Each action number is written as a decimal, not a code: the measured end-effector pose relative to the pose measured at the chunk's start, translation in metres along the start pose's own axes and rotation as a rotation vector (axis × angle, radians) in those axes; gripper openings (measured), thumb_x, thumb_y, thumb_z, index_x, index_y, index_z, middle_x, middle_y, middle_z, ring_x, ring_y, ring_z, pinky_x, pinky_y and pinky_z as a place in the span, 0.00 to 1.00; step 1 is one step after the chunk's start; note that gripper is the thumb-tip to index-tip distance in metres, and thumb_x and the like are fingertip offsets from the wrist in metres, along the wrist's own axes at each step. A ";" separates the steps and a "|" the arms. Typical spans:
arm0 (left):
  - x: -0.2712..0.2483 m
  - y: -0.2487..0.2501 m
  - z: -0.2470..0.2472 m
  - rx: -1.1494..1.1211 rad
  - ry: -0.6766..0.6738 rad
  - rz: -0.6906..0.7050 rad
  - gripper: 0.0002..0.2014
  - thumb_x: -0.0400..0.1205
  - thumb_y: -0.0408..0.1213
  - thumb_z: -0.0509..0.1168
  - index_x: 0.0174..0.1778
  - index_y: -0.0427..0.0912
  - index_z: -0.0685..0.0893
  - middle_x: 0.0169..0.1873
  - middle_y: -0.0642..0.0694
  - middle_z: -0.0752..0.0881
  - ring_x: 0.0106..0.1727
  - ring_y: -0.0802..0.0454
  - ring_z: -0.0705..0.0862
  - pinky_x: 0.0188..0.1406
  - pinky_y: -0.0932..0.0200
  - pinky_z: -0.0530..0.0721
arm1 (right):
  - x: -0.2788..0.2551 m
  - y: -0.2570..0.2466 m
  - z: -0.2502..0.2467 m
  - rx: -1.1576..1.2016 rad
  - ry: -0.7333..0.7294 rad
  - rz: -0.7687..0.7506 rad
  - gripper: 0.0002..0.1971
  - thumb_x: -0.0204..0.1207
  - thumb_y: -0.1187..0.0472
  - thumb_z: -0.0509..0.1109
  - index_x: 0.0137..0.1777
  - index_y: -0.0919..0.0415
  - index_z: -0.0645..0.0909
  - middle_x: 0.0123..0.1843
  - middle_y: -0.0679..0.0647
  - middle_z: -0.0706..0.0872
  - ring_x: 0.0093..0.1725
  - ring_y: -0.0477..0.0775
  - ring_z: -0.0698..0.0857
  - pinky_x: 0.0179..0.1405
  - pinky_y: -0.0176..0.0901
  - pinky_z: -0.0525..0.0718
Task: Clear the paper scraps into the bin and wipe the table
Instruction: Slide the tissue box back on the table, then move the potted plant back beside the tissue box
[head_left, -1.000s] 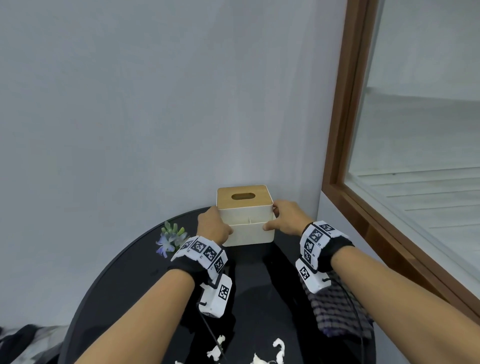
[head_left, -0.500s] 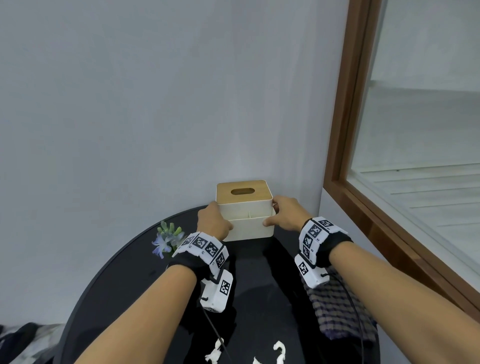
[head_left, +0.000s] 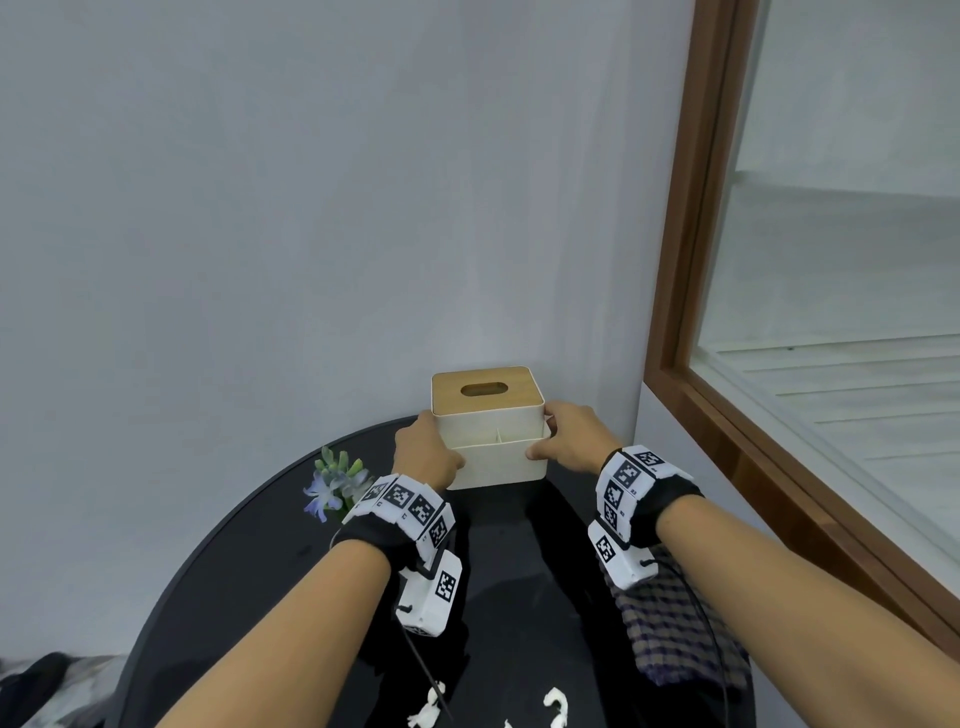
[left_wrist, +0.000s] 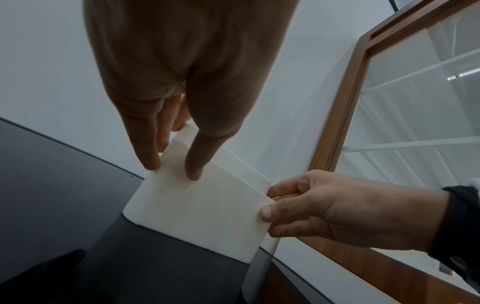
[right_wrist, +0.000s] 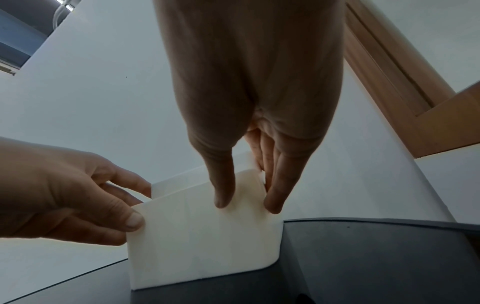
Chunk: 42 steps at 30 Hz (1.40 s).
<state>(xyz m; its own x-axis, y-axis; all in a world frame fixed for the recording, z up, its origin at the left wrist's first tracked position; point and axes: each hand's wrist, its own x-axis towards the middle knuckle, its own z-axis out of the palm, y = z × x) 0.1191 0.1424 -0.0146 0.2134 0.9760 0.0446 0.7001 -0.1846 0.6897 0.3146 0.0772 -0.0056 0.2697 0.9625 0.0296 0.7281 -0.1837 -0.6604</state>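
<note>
Gripping the tissue box (head_left: 488, 426) from both sides, the left hand (head_left: 425, 457) and right hand (head_left: 570, 436) have slid it farther back on the black round table (head_left: 249, 561), against the wall. This frees surface for wiping. Paper scraps (head_left: 556, 704) remain at the near edge; the bin is not visible. A checked cloth (head_left: 675, 629) lies under the right forearm, an artificial flower (head_left: 332, 480) left.
</note>
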 end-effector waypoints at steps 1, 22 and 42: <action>-0.001 0.000 0.000 -0.002 -0.003 -0.003 0.26 0.72 0.33 0.73 0.67 0.39 0.75 0.63 0.37 0.79 0.58 0.41 0.82 0.49 0.57 0.77 | -0.001 0.000 0.000 0.005 0.000 -0.004 0.27 0.68 0.60 0.80 0.67 0.62 0.77 0.62 0.59 0.84 0.57 0.58 0.84 0.50 0.40 0.77; -0.076 0.012 -0.026 0.003 -0.063 0.006 0.27 0.73 0.42 0.73 0.64 0.34 0.74 0.61 0.36 0.80 0.62 0.40 0.79 0.59 0.48 0.81 | -0.061 -0.018 -0.003 -0.030 0.000 -0.004 0.22 0.73 0.52 0.74 0.64 0.59 0.77 0.58 0.55 0.85 0.51 0.53 0.83 0.48 0.41 0.79; -0.205 -0.065 -0.081 0.082 -0.053 0.096 0.35 0.74 0.52 0.73 0.76 0.45 0.72 0.69 0.44 0.79 0.70 0.46 0.77 0.65 0.55 0.76 | -0.174 -0.064 0.042 -0.135 -0.073 -0.197 0.34 0.73 0.41 0.72 0.73 0.59 0.72 0.71 0.56 0.78 0.69 0.56 0.77 0.66 0.46 0.76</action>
<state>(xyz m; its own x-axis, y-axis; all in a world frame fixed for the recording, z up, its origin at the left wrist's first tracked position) -0.0255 -0.0365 -0.0099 0.3161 0.9463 0.0678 0.7279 -0.2878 0.6224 0.1942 -0.0705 0.0002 0.0718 0.9934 0.0900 0.8413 -0.0118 -0.5405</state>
